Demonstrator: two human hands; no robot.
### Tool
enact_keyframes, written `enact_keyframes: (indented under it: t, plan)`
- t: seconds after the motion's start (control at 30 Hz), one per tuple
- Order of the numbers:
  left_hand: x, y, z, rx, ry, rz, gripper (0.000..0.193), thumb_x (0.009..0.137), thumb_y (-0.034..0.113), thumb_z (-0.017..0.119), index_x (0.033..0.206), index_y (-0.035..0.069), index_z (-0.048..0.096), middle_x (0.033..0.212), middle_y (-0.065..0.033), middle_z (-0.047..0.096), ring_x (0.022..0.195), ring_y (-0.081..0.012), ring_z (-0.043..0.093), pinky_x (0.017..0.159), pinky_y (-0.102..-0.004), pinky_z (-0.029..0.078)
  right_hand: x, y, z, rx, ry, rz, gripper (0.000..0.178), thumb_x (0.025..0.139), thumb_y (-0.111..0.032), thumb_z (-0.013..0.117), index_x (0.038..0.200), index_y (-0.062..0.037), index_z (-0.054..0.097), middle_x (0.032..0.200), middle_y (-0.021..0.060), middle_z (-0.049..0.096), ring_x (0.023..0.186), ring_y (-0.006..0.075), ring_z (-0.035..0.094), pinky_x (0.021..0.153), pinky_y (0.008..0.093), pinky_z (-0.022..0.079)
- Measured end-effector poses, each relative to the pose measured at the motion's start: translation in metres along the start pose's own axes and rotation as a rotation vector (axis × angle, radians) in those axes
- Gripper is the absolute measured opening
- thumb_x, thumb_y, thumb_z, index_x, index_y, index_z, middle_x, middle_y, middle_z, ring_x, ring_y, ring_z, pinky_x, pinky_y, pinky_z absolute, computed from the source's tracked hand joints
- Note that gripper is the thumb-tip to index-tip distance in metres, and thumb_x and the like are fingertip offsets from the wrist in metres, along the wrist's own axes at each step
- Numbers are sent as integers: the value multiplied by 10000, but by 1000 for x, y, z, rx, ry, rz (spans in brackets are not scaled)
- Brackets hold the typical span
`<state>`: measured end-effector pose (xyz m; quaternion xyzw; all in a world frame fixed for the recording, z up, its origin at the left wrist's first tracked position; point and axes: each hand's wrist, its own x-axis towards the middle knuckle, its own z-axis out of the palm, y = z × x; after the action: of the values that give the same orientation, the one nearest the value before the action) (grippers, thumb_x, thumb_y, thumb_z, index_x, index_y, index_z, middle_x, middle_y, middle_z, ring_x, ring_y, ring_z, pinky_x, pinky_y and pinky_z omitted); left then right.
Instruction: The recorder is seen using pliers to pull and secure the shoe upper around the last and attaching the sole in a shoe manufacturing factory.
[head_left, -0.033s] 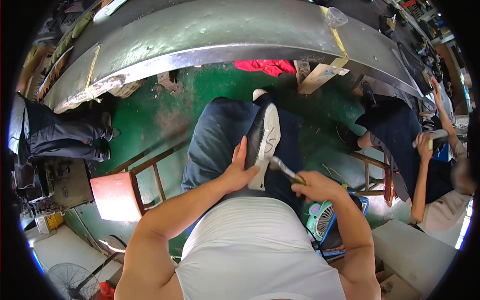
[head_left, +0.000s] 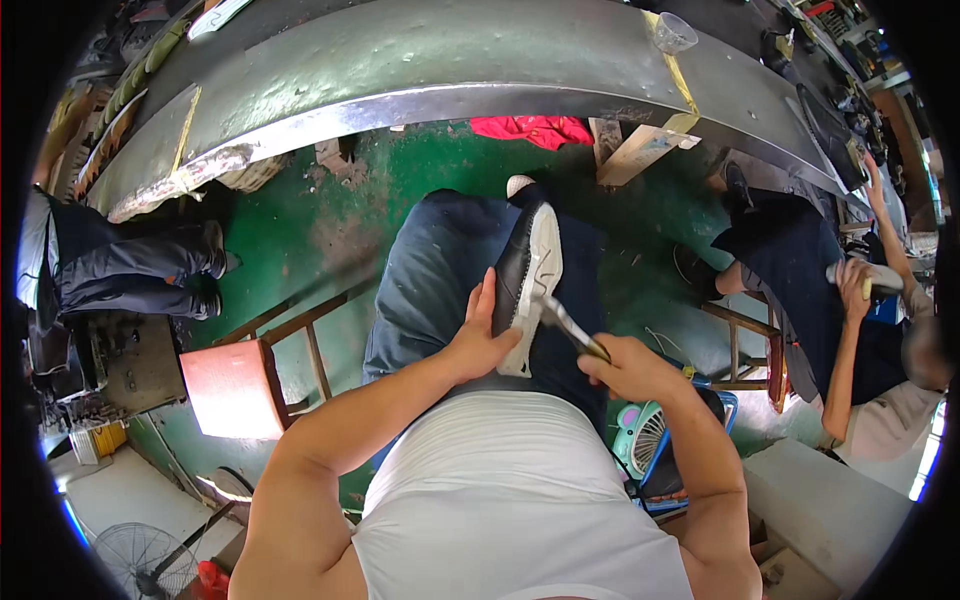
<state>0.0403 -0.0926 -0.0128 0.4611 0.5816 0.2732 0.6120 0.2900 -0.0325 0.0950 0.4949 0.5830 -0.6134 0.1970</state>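
My left grip (head_left: 478,345) pinches the black shoe (head_left: 513,270) between thumb and fingers, its pale sole (head_left: 543,255) up, stretching ahead of that grip across my lap (head_left: 425,285). My right grip (head_left: 628,364) is wrapped around a hammer (head_left: 568,324), hiding the handle's end; I cannot tell whether its head touches the sole. Beyond both grips, the tabletop (head_left: 450,65) is cut off above.

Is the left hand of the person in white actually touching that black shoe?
Touching. The head view shows the left hand clasping the black shoe, fingers along its dark side and thumb pressed on its white sole.
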Motion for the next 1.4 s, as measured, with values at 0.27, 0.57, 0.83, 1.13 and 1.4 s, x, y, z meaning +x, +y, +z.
enact_keyframes:
  t: [0.27, 0.57, 0.83, 1.13, 1.4]
  plan:
    - [2, 17, -27, 18, -11, 9, 1001, 872, 172, 734, 1598, 13, 64, 1526, -235, 393, 1387, -287, 426, 1150, -349, 331, 31, 24, 23, 13, 331, -308, 375, 1015, -334, 533, 895, 14, 606, 792, 200, 682, 751, 344, 693, 698, 411, 532]
    - [-17, 183, -120, -579, -92, 293, 772, 931, 39, 660, 1577, 8, 239, 1510, -159, 449, 1347, -230, 466, 1112, -358, 378, 65, 105, 44, 651, 337, -367, 326, 1061, -261, 464, 1061, 24, 622, 864, 84, 696, 751, 152, 671, 689, 303, 540]
    - [255, 401, -185, 196, 165, 342, 790, 891, 171, 721, 1558, 36, 319, 1392, -163, 568, 1110, -205, 623, 957, -316, 497, 96, 100, -10, 832, 89, -307, 371, 1077, -292, 444, 1114, 38, 608, 936, 114, 708, 780, 176, 697, 712, 310, 550]
    - [466, 409, -141, 1303, 114, 1063, 292, 930, 135, 535, 1169, 55, 681, 1300, -198, 624, 1238, -390, 563, 1081, -473, 440, 112, 77, -56, 1028, 27, -279, 379, 1085, -287, 429, 1158, 43, 600, 971, 105, 706, 836, 177, 697, 705, 292, 538]
    - [564, 429, -263, 736, 804, 635, 507, 920, 315, 629, 1325, 16, 572, 1353, -244, 570, 1300, -371, 514, 1085, -411, 423, 147, 66, -110, 1043, -103, -200, 438, 1092, -360, 393, 1204, 24, 572, 1003, 108, 702, 870, 169, 692, 606, 245, 489]
